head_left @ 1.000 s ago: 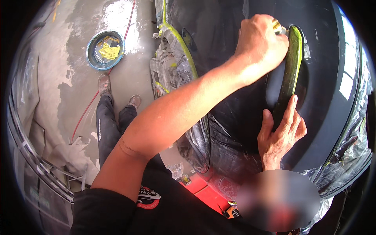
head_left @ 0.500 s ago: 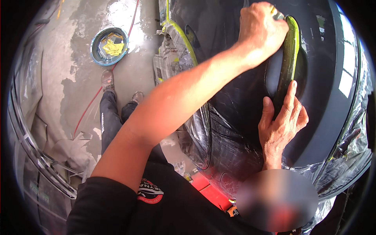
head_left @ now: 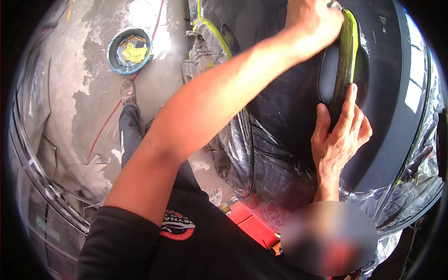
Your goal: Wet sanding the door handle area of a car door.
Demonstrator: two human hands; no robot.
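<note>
A long car door handle [head_left: 344, 58], dark with a bright yellow-green strip along its right edge, runs up and down on the dark car panel [head_left: 289, 112]. At its upper end my left hand [head_left: 315, 23] is closed, partly cut off by the top of the picture. A small shiny piece shows at its fingertips; I cannot make out what it is. My right hand [head_left: 340, 130] lies at the handle's lower end with thumb and index finger stretched apart, the index fingertip on the handle. The other fingers are loosely bent.
Clear plastic sheeting [head_left: 238, 154], printed paper [head_left: 205, 53] and yellow-green tape [head_left: 217, 35] cover neighbouring parts of the car. On the wet floor stands a blue tub [head_left: 110, 53] holding a yellow cloth [head_left: 135, 53]. A red hose [head_left: 109, 119] passes my foot. A red object [head_left: 254, 221] lies low.
The handle and both hands sit slightly higher in the picture, as the whole view has shifted a little. My left hand now reaches past the top edge. My right hand keeps its place on the handle.
</note>
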